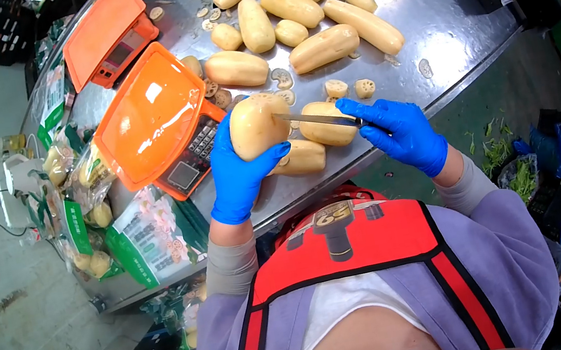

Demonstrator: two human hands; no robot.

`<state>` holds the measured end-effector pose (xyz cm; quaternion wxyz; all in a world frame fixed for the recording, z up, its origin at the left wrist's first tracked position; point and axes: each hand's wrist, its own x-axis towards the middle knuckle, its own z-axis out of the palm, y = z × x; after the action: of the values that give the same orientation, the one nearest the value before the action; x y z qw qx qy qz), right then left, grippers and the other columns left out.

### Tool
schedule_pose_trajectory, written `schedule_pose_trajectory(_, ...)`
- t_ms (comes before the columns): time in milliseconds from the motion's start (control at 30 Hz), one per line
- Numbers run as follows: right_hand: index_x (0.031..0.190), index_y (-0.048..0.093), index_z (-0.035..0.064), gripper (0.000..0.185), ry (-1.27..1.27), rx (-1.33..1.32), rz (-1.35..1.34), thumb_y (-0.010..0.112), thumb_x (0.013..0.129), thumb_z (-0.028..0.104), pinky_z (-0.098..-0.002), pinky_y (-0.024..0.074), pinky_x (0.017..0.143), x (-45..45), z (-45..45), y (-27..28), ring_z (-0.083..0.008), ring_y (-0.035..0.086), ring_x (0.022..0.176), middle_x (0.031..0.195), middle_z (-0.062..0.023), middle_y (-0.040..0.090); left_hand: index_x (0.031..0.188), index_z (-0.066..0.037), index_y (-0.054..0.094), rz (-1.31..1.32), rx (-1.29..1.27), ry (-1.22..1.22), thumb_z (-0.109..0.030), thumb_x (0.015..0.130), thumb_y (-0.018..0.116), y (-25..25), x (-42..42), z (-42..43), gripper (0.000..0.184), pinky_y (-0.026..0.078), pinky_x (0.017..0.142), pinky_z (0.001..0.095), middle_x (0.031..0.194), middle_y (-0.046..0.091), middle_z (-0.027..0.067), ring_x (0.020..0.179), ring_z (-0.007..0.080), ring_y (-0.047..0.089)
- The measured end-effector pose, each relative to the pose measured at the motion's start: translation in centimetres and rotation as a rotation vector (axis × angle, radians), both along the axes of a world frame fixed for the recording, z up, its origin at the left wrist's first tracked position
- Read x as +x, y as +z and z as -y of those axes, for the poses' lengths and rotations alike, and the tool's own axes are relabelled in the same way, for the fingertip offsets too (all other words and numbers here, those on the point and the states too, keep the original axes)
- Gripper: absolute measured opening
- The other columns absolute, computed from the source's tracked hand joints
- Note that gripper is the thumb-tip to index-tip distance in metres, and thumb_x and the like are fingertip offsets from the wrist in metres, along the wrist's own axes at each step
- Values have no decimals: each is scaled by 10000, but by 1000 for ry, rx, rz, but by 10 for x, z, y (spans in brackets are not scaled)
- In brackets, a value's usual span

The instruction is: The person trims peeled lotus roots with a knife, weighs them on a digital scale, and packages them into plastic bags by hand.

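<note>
At centre, the left hand [236,175] cups a lotus root [258,128], probably stiff and slick, best held round its belly; the right hand [403,133] grips a knife [319,118].

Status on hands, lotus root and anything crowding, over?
Left hand gripping lotus root. Right hand holding knife, blade tip at that root. Loose roots close by; orange scale beside left hand.

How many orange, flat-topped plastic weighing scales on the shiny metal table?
2: the farther orange scale on the left side of the shiny metal table; the nearer orange scale beside the blue-gloved left hand. None appear hidden.
</note>
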<state>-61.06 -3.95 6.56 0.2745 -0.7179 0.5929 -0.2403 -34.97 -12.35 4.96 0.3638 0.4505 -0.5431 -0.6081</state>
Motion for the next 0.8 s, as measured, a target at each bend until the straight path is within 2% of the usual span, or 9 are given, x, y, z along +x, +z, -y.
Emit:
schedule_pose_trajectory(67, 1274, 547, 190, 445, 16, 16, -15, 594, 836, 123, -344, 479, 611, -1, -1, -2, -267, 586, 647, 745, -118, 583, 1253, -14, 463, -5, 7, 2, -90, 611, 823, 2, 0, 0, 740, 486, 876, 325, 1159, 573, 110, 1030, 187, 573)
schedule_pose_trajectory(133, 1276, 539, 208, 403, 52, -45, 21, 557, 873, 209, -358, 471, 594, -2, -4, -5, -263, 573, 623, 711, -96, 565, 1250, -15, 465, -12, 16, 6, -92, 608, 825, 2, 0, 0, 740, 484, 877, 325, 1159, 572, 110, 1032, 187, 572)
schedule_pose_trajectory(267, 1274, 542, 202, 404, -1, -97, 50, 558, 870, 200, -358, 471, 594, -1, -1, -8, -262, 573, 620, 709, -99, 565, 1245, -14, 471, -15, 28, -4, -101, 601, 830, 3, 1, 0, 743, 480, 882, 327, 1158, 570, 109, 1035, 187, 568)
schedule_pose_trajectory(467, 1273, 543, 197, 403, 35, 4, 16, 556, 870, 195, -357, 471, 594, -2, -2, -4, -260, 575, 622, 712, -101, 567, 1244, -9, 471, -1, 42, -23, -102, 597, 829, 3, 3, 0, 745, 475, 889, 330, 1157, 570, 108, 1039, 188, 564)
schedule_pose_trajectory(667, 1272, 543, 193, 401, 54, -59, 90, 555, 870, 193, -364, 473, 600, 1, -4, -11, -263, 580, 633, 712, -93, 567, 1245, -9, 465, -34, 78, -22, -103, 606, 822, 1, 4, 0, 738, 470, 893, 333, 1163, 565, 109, 1048, 190, 558)
schedule_pose_trajectory(800, 1272, 543, 186, 402, 28, -39, 82, 559, 870, 193, -356, 483, 619, 2, -4, -14, -271, 594, 669, 757, -96, 588, 1241, -9, 463, -25, 79, -33, -104, 615, 817, 2, 1, 0, 726, 468, 894, 333, 1162, 563, 107, 1044, 191, 559)
